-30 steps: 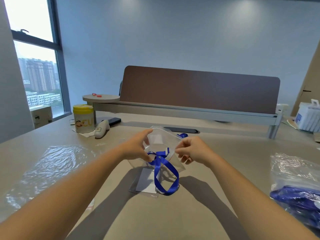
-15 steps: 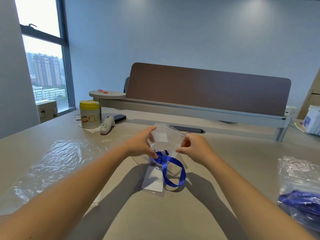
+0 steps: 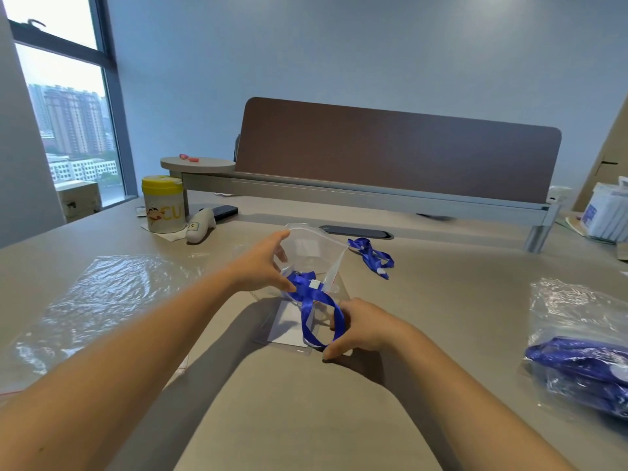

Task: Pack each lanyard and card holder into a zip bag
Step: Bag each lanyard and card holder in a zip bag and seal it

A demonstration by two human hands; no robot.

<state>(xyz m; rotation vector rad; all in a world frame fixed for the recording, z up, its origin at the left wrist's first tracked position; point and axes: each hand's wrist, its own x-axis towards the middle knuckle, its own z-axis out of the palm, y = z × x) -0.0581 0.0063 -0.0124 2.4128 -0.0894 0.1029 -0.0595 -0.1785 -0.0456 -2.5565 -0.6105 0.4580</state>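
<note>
The right hand (image 3: 362,329) hides its own fingertips behind the lanyard (image 3: 314,302) loop, so whether they pinch the ribbon or only touch it cannot be told. The left hand (image 3: 263,266) covers the near left edge of the zip bag (image 3: 311,248), and its thumb tip is lost behind the blue ribbon. The card holder (image 3: 285,326) lies partly under the lanyard and the right hand; its far end blurs into the clear bag. At the right edge, the bag of lanyards (image 3: 584,351) is cut off, as is the white box (image 3: 606,212) beyond it. The print on the yellow-lidded tub (image 3: 162,203) is too small to read in full.
</note>
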